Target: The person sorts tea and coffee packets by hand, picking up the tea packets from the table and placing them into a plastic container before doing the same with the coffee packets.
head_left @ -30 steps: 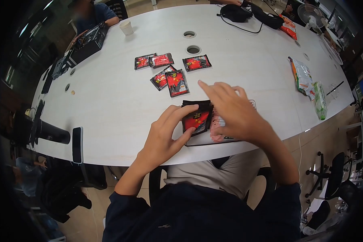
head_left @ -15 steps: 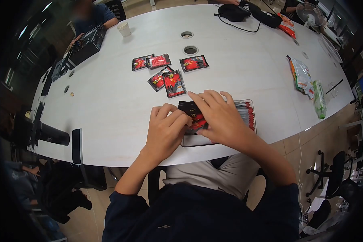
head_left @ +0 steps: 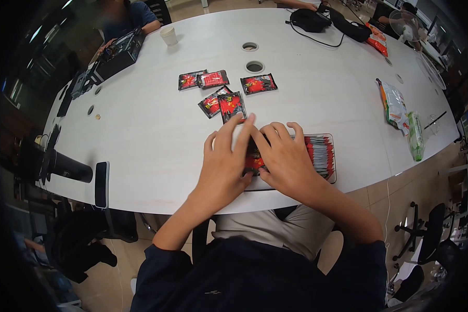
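A clear tray (head_left: 334, 156) at the table's near edge holds a row of upright red and silver packets (head_left: 321, 154). My left hand (head_left: 222, 156) rests at the tray's left end, fingers extended and apart. Over the middle of the tray lies my right hand (head_left: 286, 158), its fingers spread. Between the two hands some red and black packets (head_left: 255, 162) show in part; the hands hide the rest. Just beyond my left fingertips a red packet (head_left: 231, 105) lies flat, overlapping another packet (head_left: 213, 102).
Three more packets (head_left: 259, 83) lie farther back. A phone (head_left: 102, 184) and black cup (head_left: 70, 167) are at left, snack bags (head_left: 394, 104) at right. A paper cup (head_left: 168, 36), a black case (head_left: 120, 56) and a seated person (head_left: 135, 18) are at back left.
My left hand has opened from a curled grasp and reached forward along the tray's left end. My right hand stays over the packets. The whole view has shifted slightly.
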Motion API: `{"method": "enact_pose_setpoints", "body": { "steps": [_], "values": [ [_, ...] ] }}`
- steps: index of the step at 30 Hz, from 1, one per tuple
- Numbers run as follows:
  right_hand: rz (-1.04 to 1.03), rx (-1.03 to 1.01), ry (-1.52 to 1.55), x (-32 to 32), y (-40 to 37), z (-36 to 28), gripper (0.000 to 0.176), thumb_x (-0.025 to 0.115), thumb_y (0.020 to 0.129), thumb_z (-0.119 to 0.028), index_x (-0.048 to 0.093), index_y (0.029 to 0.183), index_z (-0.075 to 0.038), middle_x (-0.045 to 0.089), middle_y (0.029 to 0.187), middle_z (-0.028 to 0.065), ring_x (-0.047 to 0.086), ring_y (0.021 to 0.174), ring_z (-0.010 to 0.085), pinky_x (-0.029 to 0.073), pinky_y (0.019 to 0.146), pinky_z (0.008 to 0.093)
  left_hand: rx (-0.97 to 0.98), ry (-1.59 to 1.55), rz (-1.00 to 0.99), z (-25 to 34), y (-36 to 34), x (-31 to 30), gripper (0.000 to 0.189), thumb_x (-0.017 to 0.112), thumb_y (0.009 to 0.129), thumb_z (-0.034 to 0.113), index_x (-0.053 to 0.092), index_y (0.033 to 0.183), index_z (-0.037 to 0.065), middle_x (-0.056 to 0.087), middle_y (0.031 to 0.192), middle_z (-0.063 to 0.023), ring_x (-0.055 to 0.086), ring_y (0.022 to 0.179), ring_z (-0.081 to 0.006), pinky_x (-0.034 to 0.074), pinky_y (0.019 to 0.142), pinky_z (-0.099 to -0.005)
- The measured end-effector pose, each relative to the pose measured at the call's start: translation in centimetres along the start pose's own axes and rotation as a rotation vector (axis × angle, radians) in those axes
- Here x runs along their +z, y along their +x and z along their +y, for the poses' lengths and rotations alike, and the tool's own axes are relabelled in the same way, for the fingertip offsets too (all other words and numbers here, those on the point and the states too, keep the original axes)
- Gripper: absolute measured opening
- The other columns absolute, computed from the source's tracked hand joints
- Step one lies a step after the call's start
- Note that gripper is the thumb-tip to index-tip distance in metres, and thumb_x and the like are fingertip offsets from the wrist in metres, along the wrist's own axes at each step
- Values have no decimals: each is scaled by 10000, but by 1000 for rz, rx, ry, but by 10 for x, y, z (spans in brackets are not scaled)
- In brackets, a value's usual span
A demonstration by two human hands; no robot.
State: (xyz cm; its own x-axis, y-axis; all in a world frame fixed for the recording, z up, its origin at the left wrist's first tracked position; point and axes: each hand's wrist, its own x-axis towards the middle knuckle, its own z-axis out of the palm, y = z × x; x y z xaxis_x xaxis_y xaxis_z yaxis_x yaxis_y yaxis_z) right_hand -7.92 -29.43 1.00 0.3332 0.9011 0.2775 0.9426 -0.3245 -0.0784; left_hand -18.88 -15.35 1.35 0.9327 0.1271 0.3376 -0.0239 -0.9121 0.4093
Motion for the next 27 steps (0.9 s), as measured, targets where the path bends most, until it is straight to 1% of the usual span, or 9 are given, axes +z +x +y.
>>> {"method": "enact_pose_setpoints", "body": {
  "steps": [1, 4, 5, 6, 9, 11, 14, 21, 27],
  "values": [
    [-40, 7, -15, 0, 0, 0, 789, 768, 713, -149, 464, 1426, -2, 582, 1171, 130, 518, 1173, 275, 331, 1046, 545, 11, 56, 12, 1, 1, 5, 1020, 760, 684, -13, 278, 1571, 134, 369, 1488, -211, 389, 1379, -371, 285, 1102, -602],
    [30, -20, -9, 6, -2, 2, 756, 766, 721, -169, 479, 1399, 4, 578, 1241, 153, 496, 1233, 294, 322, 1051, 558, 99, 237, 54, 10, 8, 13, 952, 750, 694, 0, 330, 1542, 94, 390, 1484, -191, 397, 1376, -348, 271, 1118, -594],
    [10, -8, 13, 5, -1, 2, 725, 774, 716, -186, 508, 1366, -6, 567, 1292, 169, 486, 1260, 307, 319, 1053, 568, 135, 249, 42, 11, 10, 15, 870, 675, 747, -10, 341, 1542, 105, 391, 1489, -182, 396, 1377, -347, 248, 1121, -617],
    [13, -16, 12, 5, -1, 3, 725, 774, 716, -186, 508, 1366, -6, 567, 1292, 169, 486, 1260, 307, 319, 1053, 568, 139, 255, 25, 12, 11, 18, 865, 670, 760, 7, 333, 1549, 120, 396, 1487, -174, 393, 1379, -351, 238, 1129, -608],
    [28, -20, 56, 7, -2, 10, 656, 788, 702, -192, 572, 1297, -20, 566, 1290, 163, 487, 1257, 310, 318, 1055, 575, 163, 311, 11, 10, 14, 19, 871, 676, 762, 16, 326, 1553, 119, 410, 1468, -174, 397, 1365, -355, 239, 1127, -594],
    [-36, -20, 65, 5, -1, 13, 586, 791, 693, -177, 624, 1236, -32, 567, 1293, 144, 489, 1254, 309, 322, 1052, 578, 191, 289, 39, 6, 15, 24, 883, 685, 759, 24, 319, 1557, 121, 421, 1448, -171, 409, 1341, -354, 258, 1108, -563],
    [-24, -37, 66, -1, 1, 13, 557, 789, 687, -158, 639, 1208, -28, 566, 1295, 128, 489, 1251, 307, 321, 1051, 581, 178, 285, 37, 7, 15, 24, 893, 698, 754, 27, 319, 1557, 119, 428, 1436, -169, 420, 1321, -347, 282, 1080, -534],
    [-16, -33, 26, 6, -1, 11, 645, 782, 679, -133, 579, 1279, -13, 557, 1284, 123, 493, 1223, 290, 328, 1034, 557, 156, 262, 4, 3, 16, 22, 950, 735, 728, 22, 298, 1566, 123, 436, 1414, -156, 422, 1318, -344, 318, 1045, -532],
    [6, -15, 8, 8, -1, 8, 670, 763, 688, -103, 540, 1312, -2, 561, 1216, 142, 514, 1136, 281, 349, 982, 524, 157, 59, -74, -3, 16, 7, 1090, 856, 646, 101, 278, 1570, 111, 428, 1415, -160, 404, 1343, -356, 325, 1068, -520]
  ]
}}
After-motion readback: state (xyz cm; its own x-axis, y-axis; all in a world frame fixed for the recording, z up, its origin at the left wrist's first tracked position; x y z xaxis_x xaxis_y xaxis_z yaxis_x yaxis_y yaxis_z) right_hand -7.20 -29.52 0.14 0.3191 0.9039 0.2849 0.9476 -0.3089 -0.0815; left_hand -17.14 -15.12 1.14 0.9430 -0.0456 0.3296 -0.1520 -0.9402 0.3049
